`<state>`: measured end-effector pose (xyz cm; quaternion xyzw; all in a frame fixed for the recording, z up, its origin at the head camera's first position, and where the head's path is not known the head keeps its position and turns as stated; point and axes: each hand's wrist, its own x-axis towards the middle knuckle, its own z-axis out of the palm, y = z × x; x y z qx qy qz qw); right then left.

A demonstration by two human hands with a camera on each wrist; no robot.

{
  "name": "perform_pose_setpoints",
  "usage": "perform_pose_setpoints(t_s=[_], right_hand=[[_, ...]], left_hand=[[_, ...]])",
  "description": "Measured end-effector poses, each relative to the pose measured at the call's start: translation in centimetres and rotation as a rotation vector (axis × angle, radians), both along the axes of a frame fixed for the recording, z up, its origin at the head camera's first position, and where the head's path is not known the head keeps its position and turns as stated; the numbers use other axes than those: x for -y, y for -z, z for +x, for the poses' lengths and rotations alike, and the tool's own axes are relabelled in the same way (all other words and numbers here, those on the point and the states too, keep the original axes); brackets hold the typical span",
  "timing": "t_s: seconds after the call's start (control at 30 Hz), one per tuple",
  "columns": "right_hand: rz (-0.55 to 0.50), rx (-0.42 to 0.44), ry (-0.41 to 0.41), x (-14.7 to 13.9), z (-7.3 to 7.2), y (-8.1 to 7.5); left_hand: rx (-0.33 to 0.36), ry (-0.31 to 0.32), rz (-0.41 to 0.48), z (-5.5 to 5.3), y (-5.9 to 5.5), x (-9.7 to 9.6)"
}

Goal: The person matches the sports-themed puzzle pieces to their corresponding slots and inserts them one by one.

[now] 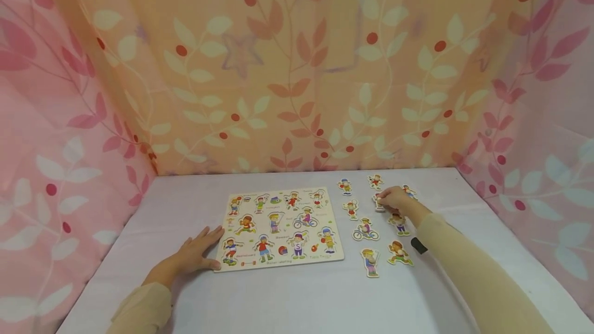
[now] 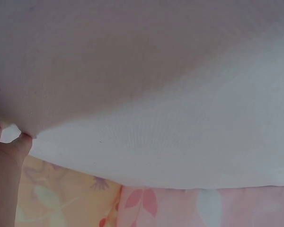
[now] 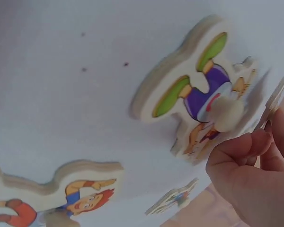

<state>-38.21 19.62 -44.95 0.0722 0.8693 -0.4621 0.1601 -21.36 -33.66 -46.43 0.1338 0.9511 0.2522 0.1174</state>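
Observation:
A wooden puzzle board printed with sports figures lies flat on the table. My left hand rests at its left edge, thumb and fingers spread along the side. The left wrist view catches only part of that hand at its border. To the right of the board my right hand pinches a small figure-shaped puzzle piece, partly hidden by the fingertips. In the right wrist view the fingers hold that piece beside a piece with purple trousers and a wooden knob.
More loose pieces lie right of the board, among them a cyclist, a golfer, a runner and a ball player. A black band shows by the right wrist. Patterned curtains enclose the white table.

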Motion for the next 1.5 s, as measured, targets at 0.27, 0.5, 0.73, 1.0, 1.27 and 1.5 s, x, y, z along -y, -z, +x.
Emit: perform_pose_setpoints(t_s=[0.27, 0.5, 0.73, 1.0, 1.27, 1.5], right_hand=[[-0.100, -0.056, -0.078, 0.2, 1.1, -1.5], [-0.028, -0.124, -0.125, 1.7, 2.2, -2.6], [-0.013, -0.101, -0.117, 3.7, 2.8, -3.2], [-0.039, -0.120, -0.108, 6.0, 3.1, -3.7], [-0.069, -0.107, -0.096, 8.9, 3.2, -3.7], [-0.100, -0.131, -0.109, 10.6, 3.0, -3.3]], left_hand=[[-0.003, -0.008, -0.013, -0.2, 0.1, 0.0], [0.000, 0.000, 0.003, -0.1, 0.1, -0.1], [0.004, -0.004, -0.008, -0.1, 0.2, 0.0], [0.013, -0.009, -0.006, -0.1, 0.0, -0.2], [0.016, -0.008, -0.005, -0.3, 0.2, 0.0], [0.009, -0.010, -0.002, -0.2, 0.2, -0.1]])
